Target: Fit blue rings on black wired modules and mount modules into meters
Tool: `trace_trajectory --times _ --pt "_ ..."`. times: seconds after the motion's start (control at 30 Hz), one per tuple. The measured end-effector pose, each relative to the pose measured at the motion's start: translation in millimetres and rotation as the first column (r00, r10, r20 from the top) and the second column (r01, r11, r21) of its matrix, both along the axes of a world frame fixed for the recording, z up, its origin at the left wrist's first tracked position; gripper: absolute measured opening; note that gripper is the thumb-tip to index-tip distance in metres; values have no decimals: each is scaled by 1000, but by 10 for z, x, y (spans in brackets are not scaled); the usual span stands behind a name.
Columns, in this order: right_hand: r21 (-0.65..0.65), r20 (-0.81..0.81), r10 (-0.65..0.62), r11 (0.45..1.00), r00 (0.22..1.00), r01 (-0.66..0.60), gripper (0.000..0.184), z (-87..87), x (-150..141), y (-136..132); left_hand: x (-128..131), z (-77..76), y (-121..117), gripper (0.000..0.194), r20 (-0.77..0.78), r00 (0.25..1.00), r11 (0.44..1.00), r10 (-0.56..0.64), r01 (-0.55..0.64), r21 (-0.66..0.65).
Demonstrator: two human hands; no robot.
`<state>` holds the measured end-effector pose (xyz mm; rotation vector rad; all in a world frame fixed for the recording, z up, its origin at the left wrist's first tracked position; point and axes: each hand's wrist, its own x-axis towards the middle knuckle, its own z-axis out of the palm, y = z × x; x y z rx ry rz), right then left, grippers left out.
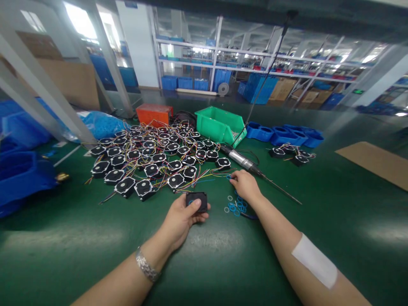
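My left hand (183, 216) is closed around a small black motor (201, 198), the thumb lying across its face. Part of a blue ring shows on the motor beside the thumb. Farther right, my right hand (245, 183) pinches a blue ring (228, 177) between thumb and fingertips. Just below that hand lies a loose pile of blue rings (237, 208) with a few whitish ones. Beyond both hands, many black motors (143, 187) with white-edged tops and coloured wires cover the left and middle of the green table.
An electric screwdriver (244, 161) with a long bit hangs on a cord, lying right of the motors. Behind stand a green bin (216, 125) and an orange box (154, 114). Blue plastic holders (287, 135) and several motors sit at right; cardboard (376, 165) lies beyond. Blue bins (22, 178) stand at left.
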<state>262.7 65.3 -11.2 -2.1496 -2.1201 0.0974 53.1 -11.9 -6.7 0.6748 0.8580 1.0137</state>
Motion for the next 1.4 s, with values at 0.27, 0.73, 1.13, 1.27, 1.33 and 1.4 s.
trace_trajectory --times 0.27,0.73,1.13,1.27,1.33,1.4 --pt "-38 52 71 997 996 -69 14 -13 9 -24 -59 0 28 29 39 999 1000 12 -12 -4" --pt "-409 84 264 888 961 -209 17 468 -50 -327 -71 -26 52 31 111 993 999 -25 29 -30" --pt "-339 176 340 902 924 -267 14 336 -159 -372 -55 -51 56 32 176 984 1000 -22 25 -12" --pt "-321 164 383 892 909 -318 15 292 -172 -379 -49 -59 62 28 196 981 999 -11 18 -34" --pt "-306 153 407 886 901 -348 16 270 -169 -379 -48 -57 61 28 193 981 999 -18 25 -33" --pt "-296 138 428 878 893 -375 16 255 -164 -372 -47 -51 57 28 188 982 999 -33 38 -23"
